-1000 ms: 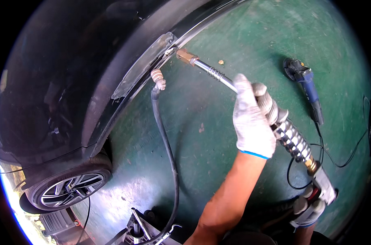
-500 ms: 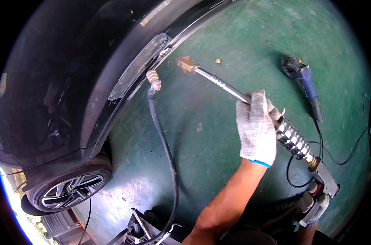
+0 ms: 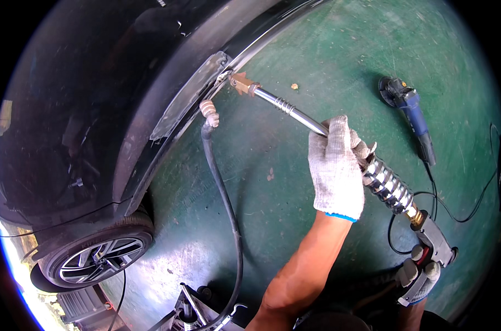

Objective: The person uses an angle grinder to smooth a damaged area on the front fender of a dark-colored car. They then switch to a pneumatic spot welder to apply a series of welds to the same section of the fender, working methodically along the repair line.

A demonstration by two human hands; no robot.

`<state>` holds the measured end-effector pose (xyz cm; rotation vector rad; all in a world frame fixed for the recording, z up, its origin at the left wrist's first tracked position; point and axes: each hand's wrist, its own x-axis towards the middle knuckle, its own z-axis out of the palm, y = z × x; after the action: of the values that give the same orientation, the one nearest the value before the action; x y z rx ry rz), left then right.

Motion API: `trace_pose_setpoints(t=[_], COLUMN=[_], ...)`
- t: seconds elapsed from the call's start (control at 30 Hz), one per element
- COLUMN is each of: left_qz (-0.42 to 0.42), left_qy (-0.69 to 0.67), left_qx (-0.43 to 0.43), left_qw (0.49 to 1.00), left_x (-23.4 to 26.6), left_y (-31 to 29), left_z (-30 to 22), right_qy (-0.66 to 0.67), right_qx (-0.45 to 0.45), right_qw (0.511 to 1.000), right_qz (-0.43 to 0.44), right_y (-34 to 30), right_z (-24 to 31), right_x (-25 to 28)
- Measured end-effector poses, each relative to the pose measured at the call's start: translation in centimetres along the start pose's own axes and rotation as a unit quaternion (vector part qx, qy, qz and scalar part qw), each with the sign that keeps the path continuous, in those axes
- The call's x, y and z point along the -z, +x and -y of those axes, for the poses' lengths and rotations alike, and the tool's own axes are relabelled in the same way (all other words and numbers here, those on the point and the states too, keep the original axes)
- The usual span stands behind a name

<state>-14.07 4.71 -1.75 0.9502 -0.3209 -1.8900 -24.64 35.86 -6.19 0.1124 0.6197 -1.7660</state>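
Note:
Both my hands hold a dent puller gun point(image 3: 303, 118) with a long chrome rod. My gloved left hand point(image 3: 336, 168) is closed round the rod, just ahead of the ribbed chrome slide weight point(image 3: 388, 185). At the lower right, my gloved right hand point(image 3: 420, 276) wraps the pistol grip; its fingers are partly in shadow. The copper tip point(image 3: 243, 84) is up against the lower edge of a dark car point(image 3: 79, 110), beside a bare, sanded metal patch point(image 3: 190, 96). Whether it touches, I cannot tell. A copper cable clamp point(image 3: 209, 112) on a black cable point(image 3: 222, 187) sits at that edge.
A blue angle grinder point(image 3: 410, 113) lies on the green floor point(image 3: 294, 231) at the right, its cord point(image 3: 435, 193) trailing nearby. The car's wheel point(image 3: 99, 256) is at the lower left. Metal equipment point(image 3: 192, 311) stands at the bottom, with the cable running to it.
The dent puller gun has moved left and slightly up with both hands, bringing its copper tip to the car's edge. Both grips look the same. The grinder has not moved.

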Motion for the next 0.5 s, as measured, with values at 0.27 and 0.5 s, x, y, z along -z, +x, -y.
trace_pose_setpoints(t=[0.27,0.5], left_qz=[0.012,0.003], left_qy=[-0.009,-0.009], left_qx=[-0.009,-0.002], left_qw=[1.0,1.0], left_x=[0.3,0.1], left_y=[0.1,0.0], left_z=[0.0,-0.1], right_qy=[0.018,-0.009], right_qx=[0.049,0.016], right_qw=[0.997,0.999], right_qz=[-0.064,-0.039], right_y=[0.6,0.5], right_z=[-0.7,-0.4], right_x=[-2.3,-1.4])
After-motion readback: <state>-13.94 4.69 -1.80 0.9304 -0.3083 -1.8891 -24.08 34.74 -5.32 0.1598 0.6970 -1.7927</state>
